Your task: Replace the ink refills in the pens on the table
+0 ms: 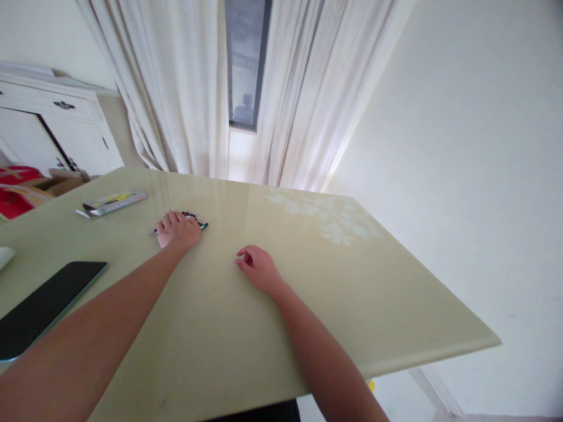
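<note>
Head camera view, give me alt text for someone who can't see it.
A person's left hand partly covers slim pen-like sticks on a pale yellowish table; the right hand, loosely curled, is apart from them. At left lie a flat black rectangular slab and a grey-white printed box.

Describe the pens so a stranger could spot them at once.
On the pale table, find the left hand, palm down. The pens lie under it, their ends poking out on both sides. Unlike the box farther left, they are a bunch of slim pieces, partly covered.
</note>
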`<state>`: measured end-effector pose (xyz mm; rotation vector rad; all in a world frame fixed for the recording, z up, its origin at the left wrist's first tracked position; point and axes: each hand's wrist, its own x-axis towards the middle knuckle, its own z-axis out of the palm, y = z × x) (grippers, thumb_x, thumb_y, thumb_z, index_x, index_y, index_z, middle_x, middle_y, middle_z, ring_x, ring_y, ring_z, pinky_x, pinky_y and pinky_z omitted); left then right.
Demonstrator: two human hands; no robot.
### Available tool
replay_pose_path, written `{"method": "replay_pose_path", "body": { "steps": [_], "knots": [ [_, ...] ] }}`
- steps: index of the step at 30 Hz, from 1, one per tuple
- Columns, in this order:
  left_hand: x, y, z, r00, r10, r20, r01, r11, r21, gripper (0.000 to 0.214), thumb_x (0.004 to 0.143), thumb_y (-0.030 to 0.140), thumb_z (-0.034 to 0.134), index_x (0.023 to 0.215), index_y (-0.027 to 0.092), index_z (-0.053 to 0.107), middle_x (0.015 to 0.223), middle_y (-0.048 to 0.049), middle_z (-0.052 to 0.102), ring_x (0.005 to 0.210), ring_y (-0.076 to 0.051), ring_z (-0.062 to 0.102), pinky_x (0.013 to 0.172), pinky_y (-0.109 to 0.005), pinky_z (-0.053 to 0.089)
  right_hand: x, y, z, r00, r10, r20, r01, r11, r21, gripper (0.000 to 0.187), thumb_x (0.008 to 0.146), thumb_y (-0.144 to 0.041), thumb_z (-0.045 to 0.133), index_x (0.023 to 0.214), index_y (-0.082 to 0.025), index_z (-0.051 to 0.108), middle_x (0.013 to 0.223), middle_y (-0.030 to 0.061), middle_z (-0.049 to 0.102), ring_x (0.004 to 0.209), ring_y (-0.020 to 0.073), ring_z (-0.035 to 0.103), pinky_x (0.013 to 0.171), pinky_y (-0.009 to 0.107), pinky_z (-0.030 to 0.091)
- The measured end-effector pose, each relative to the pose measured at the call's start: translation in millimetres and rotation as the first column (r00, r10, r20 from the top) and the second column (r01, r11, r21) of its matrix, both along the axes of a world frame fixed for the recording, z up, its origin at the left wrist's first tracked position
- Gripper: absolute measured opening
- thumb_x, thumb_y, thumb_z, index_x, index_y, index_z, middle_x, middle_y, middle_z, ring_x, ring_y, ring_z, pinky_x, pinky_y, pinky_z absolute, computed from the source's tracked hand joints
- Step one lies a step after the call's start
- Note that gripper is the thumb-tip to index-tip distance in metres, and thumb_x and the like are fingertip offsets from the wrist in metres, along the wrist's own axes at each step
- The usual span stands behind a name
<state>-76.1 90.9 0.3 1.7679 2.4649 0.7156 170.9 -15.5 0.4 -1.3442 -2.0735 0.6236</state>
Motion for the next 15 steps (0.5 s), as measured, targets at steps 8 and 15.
{"method": "replay_pose_path", "body": {
  "steps": [8,15],
  "knots": [
    [13,-26,9.3,0.988,-0.077,-0.133,0.109,0.961,0.253,0.059,0.102,0.034,0.022,0.148,0.006,0.044,0.160,-0.0176,0.039,0.149,-0.029,0.033,0.125,-0.048,0.011,0,1,-0.4,1.000,-0.005,-0.013,0.005,1.000,0.009,0.011,0.094,-0.024,0.066,0.102,-0.019,0.069,0.082,0.0000,0.063,0.076,0.0128,0.055,0.073,0.025,0.040],
    [17,-39,-11.5,0.875,-0.368,-0.316,0.403,0.914,0.053,0.051,0.100,0.029,0.031,0.138,0.013,0.060,0.161,-0.0137,0.038,0.151,-0.029,0.030,0.126,-0.049,0.010,0,0,1.0,1.000,-0.004,-0.016,0.004,1.000,0.009,0.010,0.093,-0.022,0.067,0.102,-0.020,0.070,0.082,-0.0003,0.064,0.074,0.0127,0.055,0.072,0.025,0.041]
  ]
}}
